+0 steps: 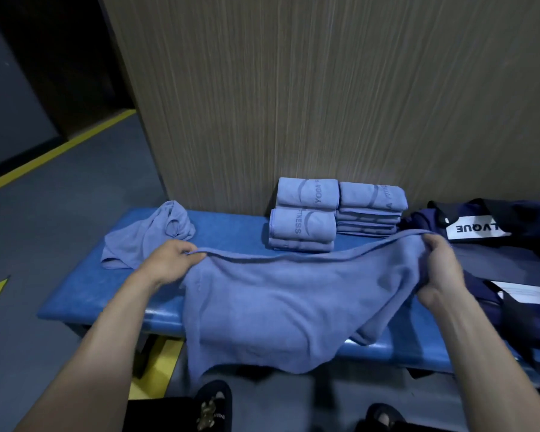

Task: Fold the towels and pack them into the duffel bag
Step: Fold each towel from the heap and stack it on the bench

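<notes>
We held a blue towel (281, 294) stretched across the middle of the frame, over the blue padded surface (85, 294), its lower edge hanging past the surface's front toward the floor. Our left hand (172, 260) pinched the towel's top edge at centre left, fingers curled round the hem. Our right hand (440, 269) gripped the opposite corner at centre right, fingers closed over bunched cloth. Behind the towel, against the wood-grain wall (325, 88), stood two stacks of folded towels (334, 213), side by side and touching. A crumpled towel (150, 235) lay on the surface at left. The dark duffel bag (496, 244) sat at the right edge, just beside our right hand.
</notes>
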Tool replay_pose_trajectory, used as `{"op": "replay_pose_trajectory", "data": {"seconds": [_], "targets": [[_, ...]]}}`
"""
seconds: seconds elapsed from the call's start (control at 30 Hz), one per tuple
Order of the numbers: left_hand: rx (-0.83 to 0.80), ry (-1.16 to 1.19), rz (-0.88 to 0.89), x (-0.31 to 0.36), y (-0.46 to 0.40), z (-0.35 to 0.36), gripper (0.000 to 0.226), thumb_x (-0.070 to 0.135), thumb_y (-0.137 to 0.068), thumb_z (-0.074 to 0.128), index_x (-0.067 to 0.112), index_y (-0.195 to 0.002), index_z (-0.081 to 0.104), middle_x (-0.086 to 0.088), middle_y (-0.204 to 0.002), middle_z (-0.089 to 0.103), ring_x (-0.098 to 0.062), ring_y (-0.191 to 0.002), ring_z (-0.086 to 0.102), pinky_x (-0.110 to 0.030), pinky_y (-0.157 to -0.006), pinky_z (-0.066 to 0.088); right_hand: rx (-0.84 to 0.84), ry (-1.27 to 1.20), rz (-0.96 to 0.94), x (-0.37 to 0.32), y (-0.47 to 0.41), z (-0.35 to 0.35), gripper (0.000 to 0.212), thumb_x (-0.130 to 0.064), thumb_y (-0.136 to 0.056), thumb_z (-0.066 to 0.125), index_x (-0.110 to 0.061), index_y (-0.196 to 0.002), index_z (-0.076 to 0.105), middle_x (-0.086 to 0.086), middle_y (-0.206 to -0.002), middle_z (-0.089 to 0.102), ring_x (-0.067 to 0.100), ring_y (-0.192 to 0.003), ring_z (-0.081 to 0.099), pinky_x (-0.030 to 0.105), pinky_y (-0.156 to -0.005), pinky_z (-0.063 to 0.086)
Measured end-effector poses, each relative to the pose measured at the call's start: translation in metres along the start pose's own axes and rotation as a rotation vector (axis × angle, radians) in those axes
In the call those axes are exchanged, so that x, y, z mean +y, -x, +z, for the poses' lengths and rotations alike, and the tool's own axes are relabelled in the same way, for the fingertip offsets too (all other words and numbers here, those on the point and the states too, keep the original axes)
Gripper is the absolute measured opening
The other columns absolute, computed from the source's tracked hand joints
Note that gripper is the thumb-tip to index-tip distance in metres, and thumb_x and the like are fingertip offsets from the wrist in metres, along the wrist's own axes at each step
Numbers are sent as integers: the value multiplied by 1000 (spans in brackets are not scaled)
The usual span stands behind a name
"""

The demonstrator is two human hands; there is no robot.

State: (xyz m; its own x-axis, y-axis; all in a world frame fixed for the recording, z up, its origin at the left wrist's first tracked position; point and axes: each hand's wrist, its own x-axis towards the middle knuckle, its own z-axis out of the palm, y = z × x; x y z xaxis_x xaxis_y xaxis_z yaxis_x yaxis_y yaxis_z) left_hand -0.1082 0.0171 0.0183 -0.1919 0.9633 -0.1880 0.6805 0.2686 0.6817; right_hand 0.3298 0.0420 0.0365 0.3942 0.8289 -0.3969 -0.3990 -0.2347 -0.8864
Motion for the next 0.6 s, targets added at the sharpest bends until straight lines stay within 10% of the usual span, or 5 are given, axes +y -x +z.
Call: {"op": "replay_pose_trajectory", "data": {"seconds": [0.1, 0.33, 0.47, 0.6], "targets": [[-183, 413, -158, 19, 9, -1, 50, 50, -84, 75, 0, -89, 72, -27, -86, 68, -29, -77, 62, -37, -73, 45, -95, 376, -48, 6, 11, 11, 21, -35, -91, 56, -18, -95, 68, 6, -94, 71, 24, -82, 64, 36, -69, 51], [12, 1067, -152, 50, 17, -8, 21, 35, -92, 71, 15, -93, 69, -11, -90, 73, -25, -82, 71, -36, -77, 58, 23, 383, -94, 2, 8, 5, 26, -39, -92, 56, -15, -85, 62, 10, -88, 61, 25, -78, 55, 39, -66, 42], [-175, 1187, 14, 57, 25, -14, 20, 32, -96, 63, 16, -90, 73, -10, -96, 71, -24, -94, 68, -35, -88, 53, 16, 374, -163, 8, 5, 2, 36, -39, -96, 61, -7, -80, 61, 24, -90, 69, 22, -73, 57, 35, -67, 44], [-297, 1271, 259, 84, 51, -9, 36, 23, -104, 46, 16, -84, 75, -3, -75, 71, -14, -73, 70, -25, -67, 57, -121, 374, -244, 8, 17, 15, 37, -36, -101, 55, 0, -96, 67, 21, -95, 73, 21, -79, 63, 33, -72, 48]]}}
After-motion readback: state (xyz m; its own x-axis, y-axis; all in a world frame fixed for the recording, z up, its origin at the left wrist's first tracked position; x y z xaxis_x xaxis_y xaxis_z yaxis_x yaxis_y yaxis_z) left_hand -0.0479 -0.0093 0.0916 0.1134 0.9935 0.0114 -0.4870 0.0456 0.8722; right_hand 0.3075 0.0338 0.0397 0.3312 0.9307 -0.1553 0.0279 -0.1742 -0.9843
